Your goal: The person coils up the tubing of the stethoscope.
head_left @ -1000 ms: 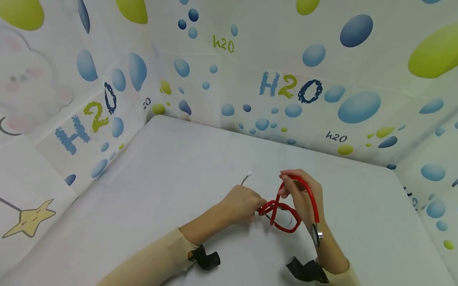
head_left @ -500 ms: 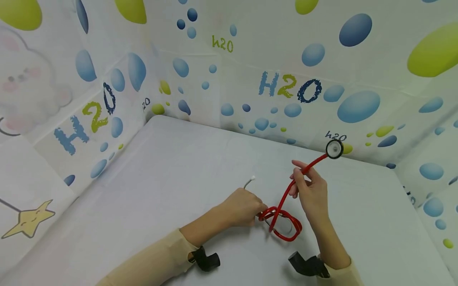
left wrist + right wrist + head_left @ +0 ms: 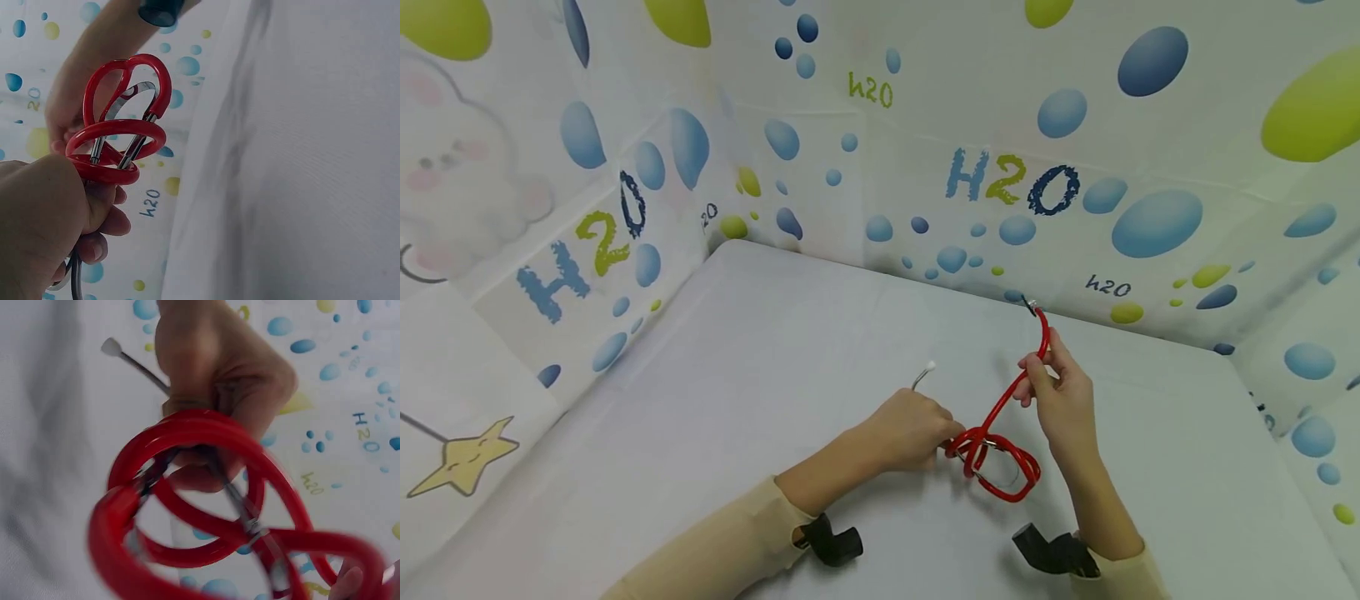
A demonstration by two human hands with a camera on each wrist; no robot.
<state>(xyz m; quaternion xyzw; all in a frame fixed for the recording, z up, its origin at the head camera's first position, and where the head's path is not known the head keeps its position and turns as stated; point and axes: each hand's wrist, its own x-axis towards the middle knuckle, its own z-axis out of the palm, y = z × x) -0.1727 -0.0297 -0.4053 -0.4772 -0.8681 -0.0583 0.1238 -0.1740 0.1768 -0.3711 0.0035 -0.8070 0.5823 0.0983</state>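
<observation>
A stethoscope with red tubing [image 3: 1000, 406] is held above the white table. Its tubing is looped around the metal ear tubes [image 3: 232, 494], as both wrist views show. My left hand [image 3: 910, 429] grips the ear tubes just left of the loops; one white ear tip [image 3: 931, 366] sticks out beyond the knuckles. With thumb and fingers, my right hand [image 3: 1063, 408] pinches the free end of the tubing, up and right of the loops. Past those fingers the chest piece [image 3: 1030, 306] is seen edge-on. In the left wrist view the loops [image 3: 119, 127] stand above my left fist.
The white tabletop [image 3: 760, 333] reaches back to walls of printed cloth [image 3: 910, 125] with blue and green drops. A black curved device [image 3: 835, 546] is strapped to the left wrist, and a similar one [image 3: 1048, 554] to the right.
My right hand has drawn the tubing end away from the loops, up and to the right. The chest piece swung from hanging by the wrist to above the hand. My left hand stays nearly still.
</observation>
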